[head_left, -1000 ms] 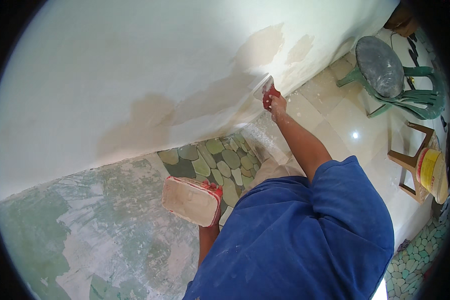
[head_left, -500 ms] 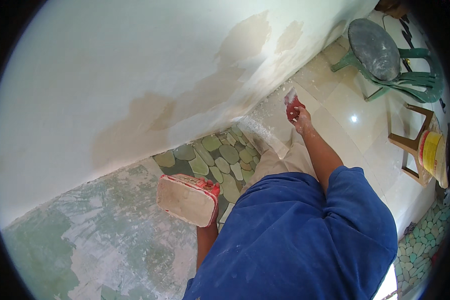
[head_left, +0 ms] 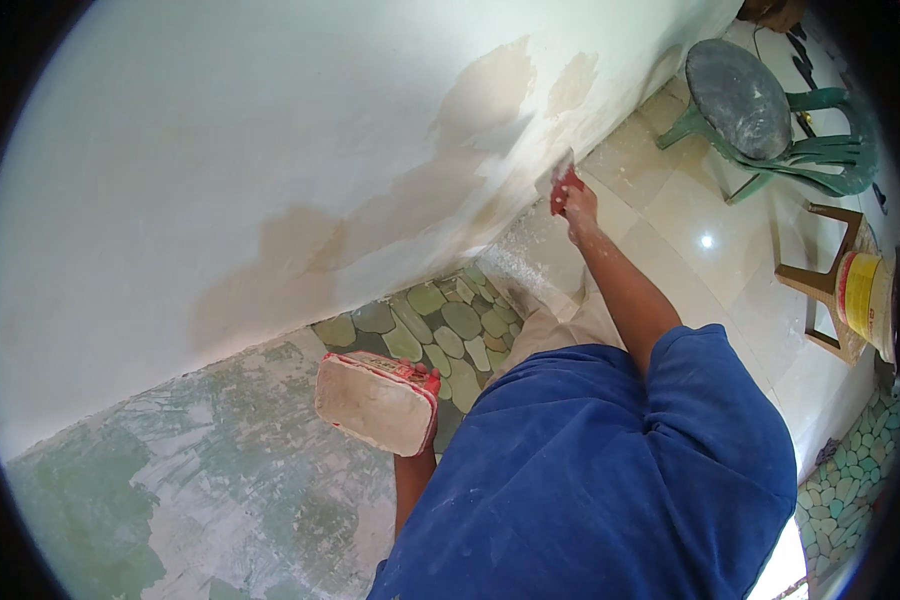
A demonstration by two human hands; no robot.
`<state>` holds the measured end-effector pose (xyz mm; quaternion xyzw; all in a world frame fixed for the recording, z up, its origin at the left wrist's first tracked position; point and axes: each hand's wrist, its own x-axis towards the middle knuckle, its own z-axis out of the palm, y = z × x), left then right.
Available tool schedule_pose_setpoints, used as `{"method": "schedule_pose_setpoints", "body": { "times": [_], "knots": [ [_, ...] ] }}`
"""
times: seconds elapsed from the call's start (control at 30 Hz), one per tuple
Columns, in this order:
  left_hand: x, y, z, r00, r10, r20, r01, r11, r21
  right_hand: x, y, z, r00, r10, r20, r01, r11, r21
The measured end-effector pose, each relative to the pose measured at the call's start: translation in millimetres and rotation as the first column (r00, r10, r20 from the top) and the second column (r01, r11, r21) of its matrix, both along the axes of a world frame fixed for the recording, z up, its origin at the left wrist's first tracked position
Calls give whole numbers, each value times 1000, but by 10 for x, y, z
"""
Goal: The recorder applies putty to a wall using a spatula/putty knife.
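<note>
In my left hand is a rectangular red plastic tub, tipped so that its pale, putty-smeared inside faces up. The fingers wrap round its far right side. My right hand is closed on a red putty scraper, whose blade points up at the foot of the white wall. Whether the blade touches the wall I cannot tell. Damp-looking beige patches mark the wall beyond, and shadows fall across it.
A green plastic chair with a dark round disc stands at the far right. Nearer is a brown stool with a yellow-banded bucket. Pebble tiles and a patchy green-white surface lie along the wall; white dust dots the floor tiles.
My right hand has moved the scraper slightly left, closer to the wall, and its blade has turned toward it. The left hand holds the tub almost where it was.
</note>
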<state>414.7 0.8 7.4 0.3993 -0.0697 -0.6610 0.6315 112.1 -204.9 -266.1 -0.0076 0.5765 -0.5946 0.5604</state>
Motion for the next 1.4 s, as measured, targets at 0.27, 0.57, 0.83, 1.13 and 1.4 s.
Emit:
{"method": "schedule_pose_setpoints", "body": {
  "times": [0.27, 0.57, 0.83, 1.13, 1.4],
  "knots": [
    [-94, -24, -88, 995, -46, -93, 39, 997, -73, 1049, -1035, 965, 874, -160, -459, 115, 985, -125],
    [65, 55, -304, 999, -47, 6, 47, 999, -27, 1232, -181, 1694, 993, 34, -112, -79, 900, -430],
    [-137, -38, -218, 999, -16, -41, 15, 1000, -15, 376, -453, 386, 953, -29, -302, 36, 999, 17],
    [-150, 39, -255, 981, -28, 190, 25, 999, 21, 942, -541, 1629, 994, -18, 107, 29, 994, -101],
    [-35, 43, -396, 940, -96, 326, 86, 995, 45, 1012, -122, 1722, 986, 90, 143, -35, 935, -352]
  ]
}}
